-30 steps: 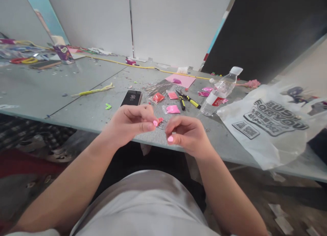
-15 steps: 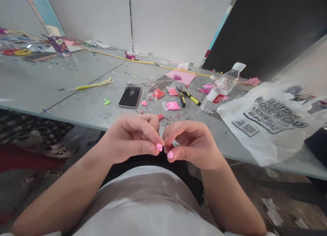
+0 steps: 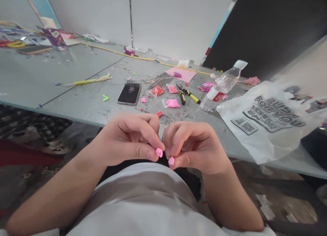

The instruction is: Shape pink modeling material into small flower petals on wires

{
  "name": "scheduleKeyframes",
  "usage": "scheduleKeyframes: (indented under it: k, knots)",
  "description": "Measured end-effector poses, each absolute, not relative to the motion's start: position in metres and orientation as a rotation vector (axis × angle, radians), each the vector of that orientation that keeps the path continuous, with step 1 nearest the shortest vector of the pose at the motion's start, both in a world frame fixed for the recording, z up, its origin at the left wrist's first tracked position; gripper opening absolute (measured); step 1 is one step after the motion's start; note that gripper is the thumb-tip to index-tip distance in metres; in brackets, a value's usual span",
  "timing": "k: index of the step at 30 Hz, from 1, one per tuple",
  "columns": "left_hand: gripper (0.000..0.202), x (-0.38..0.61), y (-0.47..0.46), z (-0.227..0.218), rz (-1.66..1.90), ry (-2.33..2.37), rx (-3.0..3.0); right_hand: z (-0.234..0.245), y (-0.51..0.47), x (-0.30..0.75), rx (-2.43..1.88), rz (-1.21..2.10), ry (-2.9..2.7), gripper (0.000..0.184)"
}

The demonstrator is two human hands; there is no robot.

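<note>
Between thumb and forefinger, my left hand [image 3: 135, 139] pinches a small pink clay rose [image 3: 159, 152] with curled layers. Close by on the right, my right hand [image 3: 194, 147] is closed, with a flat pink clay petal [image 3: 171, 160] at the tip of its thumb. Rose and petal are a small gap apart, in front of my shirt at the table's near edge. Beyond my hands lie a loose pink clay piece [image 3: 143, 100], a pink clay packet [image 3: 172, 103] and a red clay lump [image 3: 159, 113].
On the grey table [image 3: 97, 101] are a phone [image 3: 129, 93], pliers [image 3: 191, 96], thin wires [image 3: 158, 80] and a red clay packet [image 3: 157, 90]. A tilted-looking bottle [image 3: 222, 88] and a white plastic bag [image 3: 265, 123] stand right. A yellow cable [image 3: 114, 54] runs along the back.
Both hands have come slightly lower and nearer to me. My right fingers have shifted a little around the petal, and the rose stays pinched in the left hand. The view has tilted slightly.
</note>
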State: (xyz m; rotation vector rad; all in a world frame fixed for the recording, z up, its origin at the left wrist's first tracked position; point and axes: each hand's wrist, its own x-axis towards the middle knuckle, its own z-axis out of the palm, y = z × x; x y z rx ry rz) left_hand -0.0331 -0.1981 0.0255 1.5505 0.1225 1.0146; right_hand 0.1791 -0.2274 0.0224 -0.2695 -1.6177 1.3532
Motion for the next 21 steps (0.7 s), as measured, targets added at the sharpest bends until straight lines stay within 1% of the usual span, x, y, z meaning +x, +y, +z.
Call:
scheduleKeyframes:
  k: [5, 12, 17, 21]
  knots:
    - [0.008, -0.036, -0.198, 0.025, 1.024, 0.141, 1.564, 0.025, -0.227, 0.180, -0.288, 1.337, -1.619, 0.024]
    - [0.010, -0.036, -0.198, 0.024, 1.071, 0.130, 1.589, 0.024, -0.225, 0.178, -0.275, 1.327, -1.585, 0.026]
    - [0.006, -0.036, -0.204, 0.025, 1.095, 0.230, 1.662, 0.024, -0.225, 0.175, -0.310, 1.320, -1.564, 0.030]
    - [0.006, -0.035, -0.208, 0.028, 1.070, 0.248, 1.637, 0.025, -0.227, 0.174, -0.321, 1.338, -1.577, 0.029]
